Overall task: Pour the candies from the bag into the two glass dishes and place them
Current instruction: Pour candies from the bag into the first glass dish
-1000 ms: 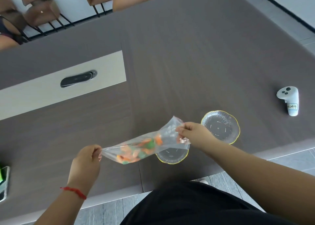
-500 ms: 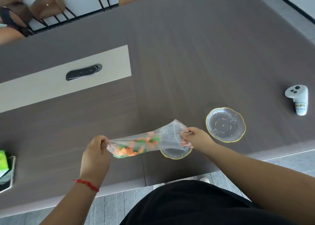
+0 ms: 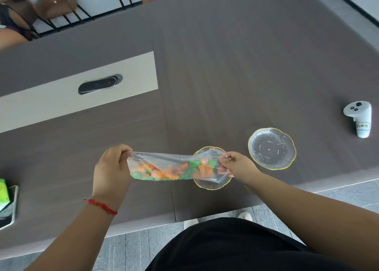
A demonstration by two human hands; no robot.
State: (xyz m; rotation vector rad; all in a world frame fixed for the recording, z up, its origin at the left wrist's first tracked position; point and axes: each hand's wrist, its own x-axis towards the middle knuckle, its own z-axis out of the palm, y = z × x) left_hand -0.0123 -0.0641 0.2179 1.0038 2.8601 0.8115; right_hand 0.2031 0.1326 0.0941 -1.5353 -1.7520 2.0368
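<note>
Surface: a dark wood-grain table (image 3: 235, 69) is filling the view, with a pale inset panel (image 3: 67, 98) well to the left of the near dish and a white controller (image 3: 359, 117) lying far to its right.
Landmark: the near dish (image 3: 211, 185), clear glass with a gold rim, is sitting close to the table's front edge.
Far dish: the second dish (image 3: 272, 148) is resting empty just to the right of the near dish, apart from it.
Bag: the clear bag (image 3: 164, 157) is hanging stretched sideways, its right end over the near dish, its left end well to the left.
Candies: the orange and green candies (image 3: 164, 171) are lying inside the bag; some are now sitting above the near dish.
Left hand: the left hand (image 3: 111, 170) is pinching the bag's closed end, fingers clenched on the plastic.
Right hand: the right hand (image 3: 239, 166) is gripping the bag's mouth above the near dish's right rim.
Change: compared with a second ago, the candies are sliding rightward, from the bag's left half toward the mouth.
Meaning: pouring appears to be starting; neither dish is holding candy yet.
Risk: the mouth is lying near the rim, so candies could be spilling onto the table.
</note>
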